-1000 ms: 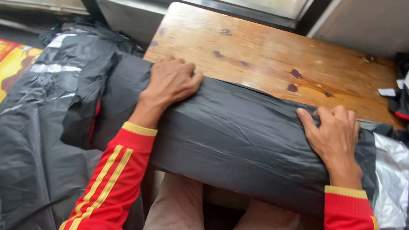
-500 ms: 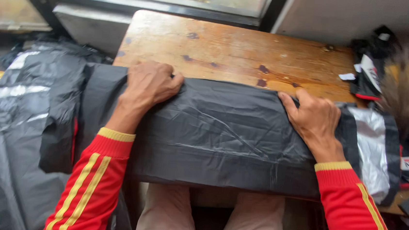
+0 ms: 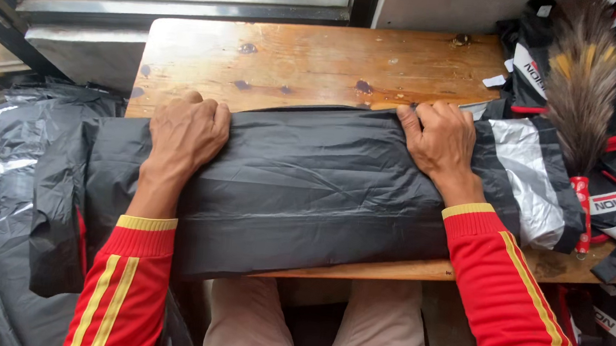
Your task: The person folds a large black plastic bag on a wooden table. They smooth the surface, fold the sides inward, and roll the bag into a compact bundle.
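A folded black garment, shiny like rainwear with a silver reflective band near its right end, lies along the near edge of the wooden bench, its left end drooping off the bench's left side. The left hand presses flat on it, fingers curled over the far fold. The right hand grips the far fold near the silver band. The fabric looks thin, limp and slippery, light to lift; the folded edges seem the surest hold. A feather duster rests at the bench's right edge.
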